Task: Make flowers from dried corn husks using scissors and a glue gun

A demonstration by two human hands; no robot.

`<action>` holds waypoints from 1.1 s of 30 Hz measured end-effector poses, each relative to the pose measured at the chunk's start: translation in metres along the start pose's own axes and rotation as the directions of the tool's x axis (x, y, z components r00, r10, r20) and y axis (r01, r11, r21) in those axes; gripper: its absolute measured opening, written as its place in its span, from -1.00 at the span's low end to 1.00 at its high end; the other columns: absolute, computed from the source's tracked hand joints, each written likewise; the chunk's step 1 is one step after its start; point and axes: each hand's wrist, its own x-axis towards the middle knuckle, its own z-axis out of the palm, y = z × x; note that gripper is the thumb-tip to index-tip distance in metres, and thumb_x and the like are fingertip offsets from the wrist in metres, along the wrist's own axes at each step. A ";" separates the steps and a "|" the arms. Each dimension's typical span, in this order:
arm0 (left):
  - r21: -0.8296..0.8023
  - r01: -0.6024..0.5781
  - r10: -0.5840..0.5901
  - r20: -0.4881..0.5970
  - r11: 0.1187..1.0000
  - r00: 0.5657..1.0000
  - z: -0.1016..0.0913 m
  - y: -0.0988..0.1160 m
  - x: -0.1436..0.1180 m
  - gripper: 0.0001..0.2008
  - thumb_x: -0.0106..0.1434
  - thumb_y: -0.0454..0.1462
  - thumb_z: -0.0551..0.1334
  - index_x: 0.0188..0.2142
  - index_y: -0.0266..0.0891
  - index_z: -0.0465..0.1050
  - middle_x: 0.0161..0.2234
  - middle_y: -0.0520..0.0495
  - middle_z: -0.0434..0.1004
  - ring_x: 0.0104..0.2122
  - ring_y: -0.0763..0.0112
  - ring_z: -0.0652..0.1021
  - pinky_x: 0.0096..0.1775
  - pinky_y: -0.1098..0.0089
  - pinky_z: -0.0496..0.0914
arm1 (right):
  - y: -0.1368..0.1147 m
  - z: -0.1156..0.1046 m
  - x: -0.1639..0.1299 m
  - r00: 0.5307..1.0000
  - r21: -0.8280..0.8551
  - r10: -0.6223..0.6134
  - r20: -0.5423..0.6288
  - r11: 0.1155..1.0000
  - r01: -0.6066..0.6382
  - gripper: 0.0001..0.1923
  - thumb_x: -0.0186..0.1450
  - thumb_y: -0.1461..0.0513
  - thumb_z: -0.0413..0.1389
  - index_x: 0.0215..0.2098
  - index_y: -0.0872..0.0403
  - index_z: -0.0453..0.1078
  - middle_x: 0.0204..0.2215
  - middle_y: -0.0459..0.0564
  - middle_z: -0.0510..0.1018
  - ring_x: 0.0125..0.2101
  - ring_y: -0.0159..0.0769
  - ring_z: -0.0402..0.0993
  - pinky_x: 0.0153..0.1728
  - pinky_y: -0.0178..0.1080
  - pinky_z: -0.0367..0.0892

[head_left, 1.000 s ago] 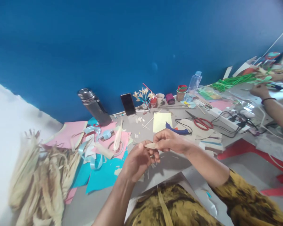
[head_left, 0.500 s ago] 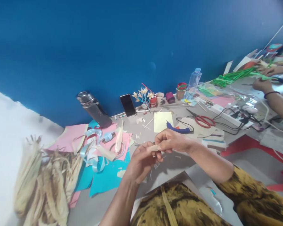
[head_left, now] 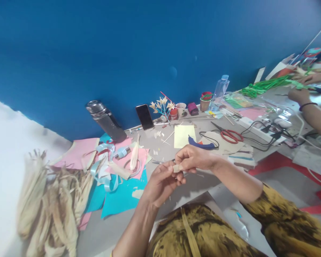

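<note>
Between my two hands is a small pale strip of corn husk [head_left: 177, 168]. My left hand [head_left: 162, 180] pinches its left part between thumb and fingers, palm turned up. From the other side, my right hand [head_left: 191, 159] grips the strip's right end with thumb and forefinger. Both hands nearly touch over the grey table [head_left: 160, 210]. Just beyond the right hand lies a blue glue gun [head_left: 202, 144], beside a pale yellow paper square [head_left: 184, 135]. Part of the strip is hidden by my fingers.
Dried corn husks [head_left: 53, 210] lie at left, near blue sheets [head_left: 123, 201] and pink paper [head_left: 77, 153]. A dark flask [head_left: 107, 121], phone [head_left: 144, 117] and husk flowers [head_left: 163, 105] stand along the wall. Red-handled scissors [head_left: 231, 136] and a power strip [head_left: 259, 130] are right; another person's hand [head_left: 299, 96] works beyond.
My fingers have shifted slightly on the husk strip, and less of it shows now. Both hands stay in nearly the same place. The view has moved a little.
</note>
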 end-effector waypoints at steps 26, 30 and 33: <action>-0.145 -0.029 0.025 -0.031 0.989 0.999 0.001 -0.006 -0.002 -0.74 0.15 -0.21 0.38 -0.50 -0.30 0.37 -0.51 0.00 0.37 -0.44 0.42 0.44 -0.23 0.27 0.41 | 0.007 -0.005 0.004 1.000 0.011 0.006 -0.007 1.000 -0.006 -0.83 0.09 0.21 0.26 -0.53 0.17 0.43 -0.67 -0.15 0.47 -0.73 -0.57 0.23 -0.71 -0.49 0.08; -0.141 -0.033 0.028 -0.037 0.989 0.999 0.003 -0.006 -0.003 -0.73 0.19 -0.14 0.35 -0.43 -0.32 0.44 -0.50 -0.01 0.37 -0.44 0.40 0.44 -0.25 0.28 0.41 | 0.007 -0.006 0.005 1.000 0.020 0.021 -0.010 1.000 -0.020 -0.87 0.06 0.24 0.22 -0.54 0.17 0.42 -0.66 -0.14 0.48 -0.72 -0.56 0.25 -0.71 -0.50 0.09; -0.089 -0.039 0.034 -0.048 0.995 0.998 0.004 -0.007 -0.004 -0.77 0.18 -0.25 0.37 -0.49 -0.31 0.40 -0.54 0.00 0.35 -0.47 0.44 0.40 -0.25 0.31 0.40 | 0.007 -0.005 0.005 0.999 0.024 0.034 0.013 0.999 -0.034 -0.85 0.07 0.23 0.23 -0.55 0.17 0.42 -0.68 -0.16 0.45 -0.73 -0.57 0.25 -0.72 -0.50 0.08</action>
